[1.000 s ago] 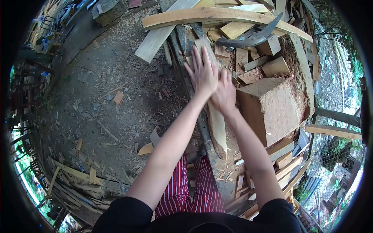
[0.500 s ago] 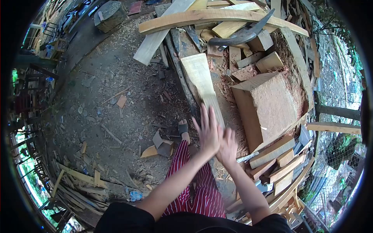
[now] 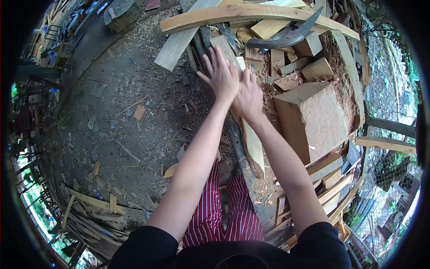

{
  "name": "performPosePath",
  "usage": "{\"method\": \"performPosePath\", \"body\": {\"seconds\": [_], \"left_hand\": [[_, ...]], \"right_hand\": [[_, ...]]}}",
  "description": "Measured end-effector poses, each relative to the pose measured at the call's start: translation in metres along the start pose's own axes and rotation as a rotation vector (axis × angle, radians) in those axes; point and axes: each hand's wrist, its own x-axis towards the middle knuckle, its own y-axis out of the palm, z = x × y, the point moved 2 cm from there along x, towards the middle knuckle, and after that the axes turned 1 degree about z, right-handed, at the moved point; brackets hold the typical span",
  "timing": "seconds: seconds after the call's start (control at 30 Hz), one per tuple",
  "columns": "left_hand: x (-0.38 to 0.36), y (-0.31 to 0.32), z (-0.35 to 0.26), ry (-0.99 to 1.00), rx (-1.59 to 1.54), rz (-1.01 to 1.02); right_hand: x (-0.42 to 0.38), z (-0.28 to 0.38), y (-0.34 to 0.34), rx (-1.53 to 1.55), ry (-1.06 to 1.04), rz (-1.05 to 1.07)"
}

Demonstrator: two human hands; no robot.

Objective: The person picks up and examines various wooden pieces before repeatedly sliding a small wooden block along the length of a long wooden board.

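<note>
We see the left hand point(image 3: 221, 81) lying flat, its fingers stretched out and spread. The right hand point(image 3: 249, 97) touches it on the right side, and we cannot tell if it is gripping anything. Both hands are over a strip of wood point(image 3: 221, 45), which pokes out past the left fingers. A pale board point(image 3: 254, 150) lies along the counter point(image 3: 260, 189), and we see its near end pointing back toward the striped pants point(image 3: 208, 219). The counter is rough and brown, with wood dust and little chips on it. On its right side we see a big wood block point(image 3: 320, 127), with smaller chunks behind it. Farther up, a tool with a bent handle point(image 3: 282, 41) sits near a long curved plank point(image 3: 251, 12). The floor point(image 3: 103, 121) is gray dirt with lots of chips. We see a stump point(image 3: 122, 17) at the far left and a wire fence point(image 3: 400, 168) on the right.
</note>
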Motion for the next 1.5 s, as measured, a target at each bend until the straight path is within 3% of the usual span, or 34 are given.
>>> {"method": "performPosePath", "body": {"seconds": [0.1, 0.2, 0.4, 0.53, 0.6, 0.73, 0.87, 1.0, 1.13, 1.27, 1.4, 1.5], "left_hand": [[0.02, -0.001, -0.002, -0.031, 0.007, 0.095], [-0.016, 0.0, -0.004, -0.007, 0.011, 0.1], [-0.194, -0.001, -0.018, 0.036, -0.144, 0.137], [-0.253, 0.0, -0.028, 0.0, -0.21, 0.152], [-0.237, 0.004, -0.02, -0.004, -0.209, 0.149], [-0.137, 0.003, -0.018, 0.061, -0.148, 0.063], [-0.029, 0.013, -0.008, 0.109, -0.045, -0.012], [0.03, 0.011, -0.017, 0.035, -0.004, 0.005], [-0.016, 0.013, -0.015, 0.016, 0.008, 0.047], [-0.145, 0.007, -0.017, 0.082, -0.096, 0.08], [-0.253, -0.001, -0.022, 0.04, -0.166, 0.186], [-0.265, -0.004, -0.02, 0.005, -0.209, 0.213]], "right_hand": [[0.012, -0.002, 0.008, 0.001, -0.035, -0.122], [-0.023, -0.003, 0.007, 0.071, 0.0, -0.14], [-0.184, -0.015, -0.017, -0.053, 0.126, 0.25], [-0.236, -0.027, -0.018, -0.098, 0.117, 0.314], [-0.227, -0.025, -0.015, -0.13, 0.114, 0.296], [-0.126, -0.014, -0.016, -0.044, 0.124, 0.236], [-0.031, -0.017, -0.003, -0.081, -0.054, -0.079], [0.022, -0.014, 0.0, -0.075, -0.027, -0.122], [-0.025, -0.019, 0.003, -0.044, -0.042, -0.19], [-0.14, -0.015, -0.012, -0.082, 0.137, 0.15], [-0.24, -0.019, -0.015, -0.121, 0.124, 0.2], [-0.246, -0.015, -0.019, -0.151, 0.085, 0.2]]}}
